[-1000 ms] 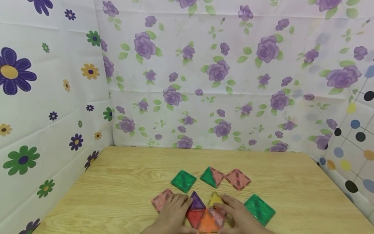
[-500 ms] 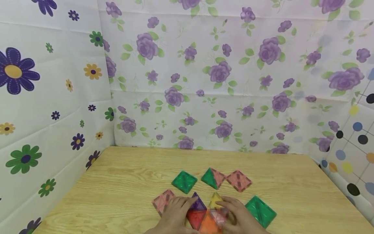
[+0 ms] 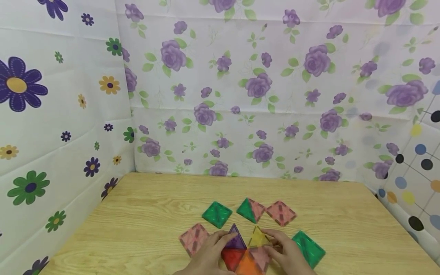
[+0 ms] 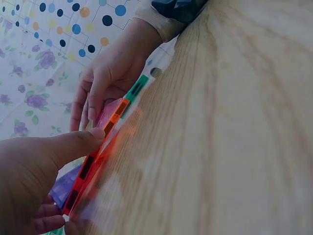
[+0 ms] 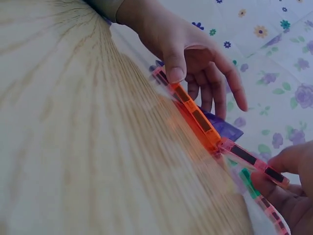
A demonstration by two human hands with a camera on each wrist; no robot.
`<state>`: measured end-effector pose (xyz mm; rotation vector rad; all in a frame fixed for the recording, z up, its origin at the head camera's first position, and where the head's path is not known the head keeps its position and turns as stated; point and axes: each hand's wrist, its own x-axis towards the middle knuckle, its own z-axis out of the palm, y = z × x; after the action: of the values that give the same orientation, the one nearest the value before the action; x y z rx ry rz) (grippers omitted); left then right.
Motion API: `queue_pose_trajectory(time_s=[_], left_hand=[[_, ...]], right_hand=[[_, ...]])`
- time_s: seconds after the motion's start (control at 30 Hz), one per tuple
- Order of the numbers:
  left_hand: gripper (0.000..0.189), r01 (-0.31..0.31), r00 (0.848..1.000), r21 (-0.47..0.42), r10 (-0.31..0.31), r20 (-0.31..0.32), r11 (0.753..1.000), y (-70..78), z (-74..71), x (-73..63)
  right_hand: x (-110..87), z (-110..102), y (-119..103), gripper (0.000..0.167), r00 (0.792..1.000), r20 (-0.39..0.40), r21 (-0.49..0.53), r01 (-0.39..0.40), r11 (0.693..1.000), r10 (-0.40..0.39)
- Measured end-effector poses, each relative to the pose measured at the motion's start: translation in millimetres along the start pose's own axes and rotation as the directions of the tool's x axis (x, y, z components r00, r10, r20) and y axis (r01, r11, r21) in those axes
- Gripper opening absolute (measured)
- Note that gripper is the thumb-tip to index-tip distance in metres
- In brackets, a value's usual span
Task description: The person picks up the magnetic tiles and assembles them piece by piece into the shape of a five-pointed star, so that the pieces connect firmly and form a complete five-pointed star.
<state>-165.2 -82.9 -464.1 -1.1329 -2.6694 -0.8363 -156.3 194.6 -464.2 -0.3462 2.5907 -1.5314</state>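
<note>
Plastic joined tiles gripped between left hand and right hand.

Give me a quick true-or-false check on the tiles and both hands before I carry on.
1. The left hand is closer to the purple triangle than to the yellow triangle. True.
2. In the head view, the orange triangle lies above the purple triangle. False: the orange triangle lies below it, between the red triangle and the pink triangle.
3. The right hand is clear of every tile. False: the right hand holds the pink triangle.
4. The green-and-pink diamond lies left of the far pink diamond. True.
5. A green diamond lies beside the right hand. True.
</note>
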Motion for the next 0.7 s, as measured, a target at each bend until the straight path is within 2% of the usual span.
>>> queue_pose_trajectory(time_s=[0.13, 0.27, 0.53, 0.63, 0.7], left_hand=[[0.087, 0.016, 1.0, -0.056, -0.015, 0.011, 0.998, 3.3, -0.4, -0.5], [0.087, 0.031, 0.999, -0.073, -0.03, 0.012, 0.997, 5.4, -0.8, 0.6], [0.083, 0.108, 0.994, -0.136, -0.102, 0.05, 0.985, 4.9, -2.6, 4.1], [0.08, 0.129, 0.992, -0.187, -0.126, 0.03, 0.974, 4.3, -1.7, 3.9], [0.074, 0.153, 0.988, -0.249, -0.153, 0.018, 0.956, 4.1, -1.6, 3.0]], right_hand=[[1.1, 0.8, -0.8, 0.053, 0.996, -0.036, 0.033, -0.075, 0.997, 0.076], [3.0, 0.5, 0.2, 0.054, 0.993, -0.041, 0.115, -0.105, 0.988, 0.11], [4.8, -2.6, 2.7, 0.058, 0.994, -0.003, 0.228, -0.11, 0.967, 0.114], [4.0, -2.4, 2.0, 0.056, 0.994, -0.002, 0.236, -0.106, 0.966, 0.109], [3.0, -1.8, 1.6, 0.056, 0.995, -0.006, 0.25, -0.095, 0.963, 0.099]])
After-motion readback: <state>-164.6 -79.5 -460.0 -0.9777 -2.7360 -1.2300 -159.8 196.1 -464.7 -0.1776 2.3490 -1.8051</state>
